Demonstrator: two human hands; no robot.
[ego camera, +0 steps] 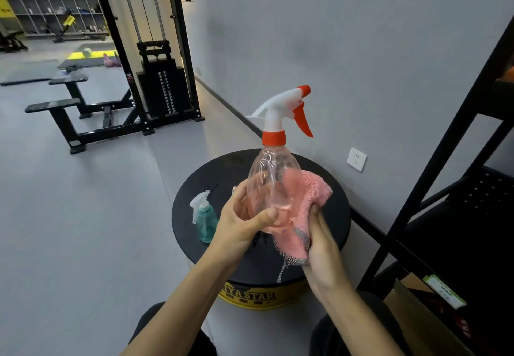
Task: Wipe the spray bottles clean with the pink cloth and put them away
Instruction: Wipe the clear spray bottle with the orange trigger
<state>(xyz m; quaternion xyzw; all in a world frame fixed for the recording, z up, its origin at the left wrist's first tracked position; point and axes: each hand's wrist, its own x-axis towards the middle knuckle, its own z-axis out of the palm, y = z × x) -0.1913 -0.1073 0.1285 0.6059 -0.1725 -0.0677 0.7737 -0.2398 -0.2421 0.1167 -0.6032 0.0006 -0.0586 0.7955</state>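
A large clear spray bottle (274,180) with a white head and orange trigger and collar is held upright above the round black stand (338,216). My left hand (244,223) grips its lower body, thumb across the front. My right hand (322,241) holds the pink cloth (308,202) against the bottle's right side; the cloth hangs down past my palm with a grey mesh edge. A small teal spray bottle (205,219) with a white trigger stands on the stand's left part, just left of my left hand.
A black metal shelf rack (445,189) stands at the right, with cardboard boxes (425,316) on its lower level. A grey wall with a white socket (356,159) lies behind the stand. Gym benches (69,105) and a weight stack machine (164,89) stand far left on grey floor.
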